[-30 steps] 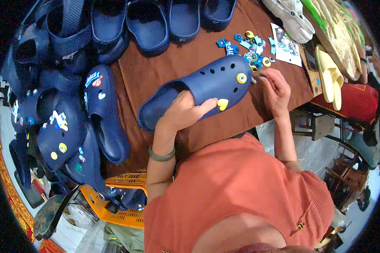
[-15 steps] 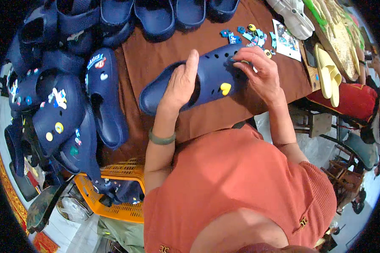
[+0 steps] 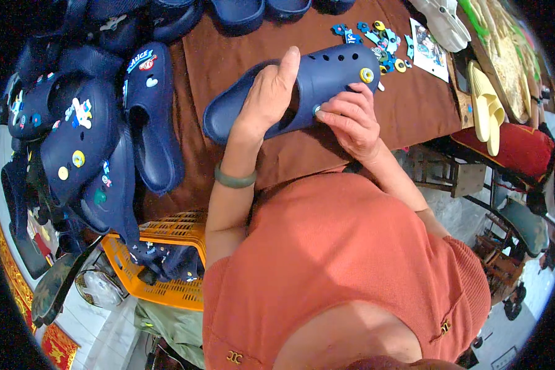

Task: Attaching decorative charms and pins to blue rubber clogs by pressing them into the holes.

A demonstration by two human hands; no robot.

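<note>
Fingers of left hand (image 3: 268, 95) curled around navy clog (image 3: 302, 86), right hand (image 3: 350, 120) pinching its side.

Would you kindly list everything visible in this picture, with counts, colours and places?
held clog: one, navy, yellow charm on its toe, above the cloth
brown cloth: one, covering the table
clog pile: many, navy, some with charms, left
loose charms: a cluster, mostly blue and yellow, upper right
yellow sandals: apparently a pair, right edge
orange crate: one, lower left
bracelet: one, green, left wrist
left hand: grips the clog
right hand: fingers pressing on the clog's top
</note>
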